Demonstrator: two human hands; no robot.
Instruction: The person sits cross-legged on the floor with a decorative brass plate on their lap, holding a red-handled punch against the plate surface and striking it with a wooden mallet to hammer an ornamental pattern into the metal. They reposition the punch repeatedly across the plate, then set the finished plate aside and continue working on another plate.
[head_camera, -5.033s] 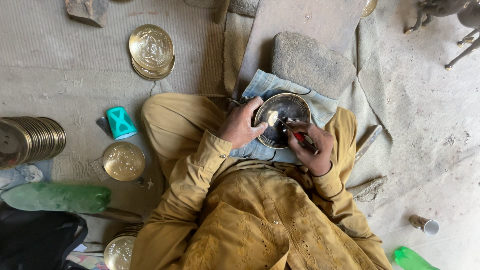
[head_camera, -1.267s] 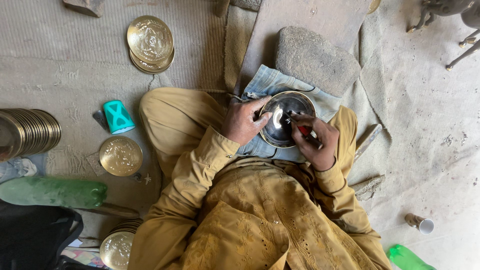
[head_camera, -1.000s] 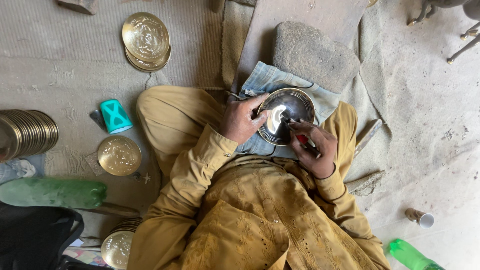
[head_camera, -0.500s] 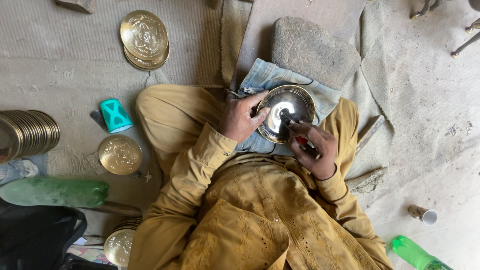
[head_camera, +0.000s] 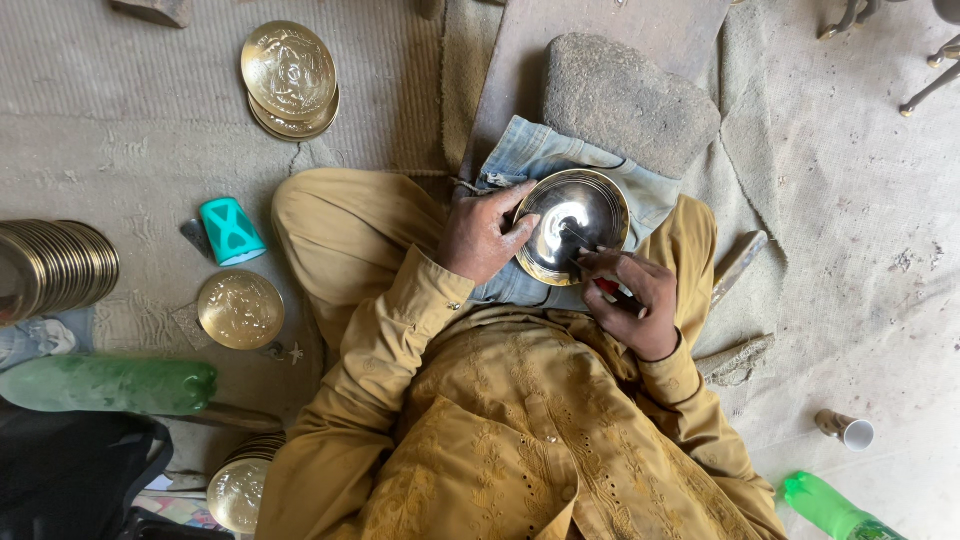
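Resting between both hands' fingers (head_camera: 520, 225): metal bowl (head_camera: 575, 225).

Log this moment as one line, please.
left hand: steadies metal dish by its rim | right hand: grips red-handled tool, tip on dish | dish on denim cloth in lap

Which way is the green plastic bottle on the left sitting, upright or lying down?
Lying down. The green bottle rests on its side along the floor, its length running left to right, just below the single brass plate.
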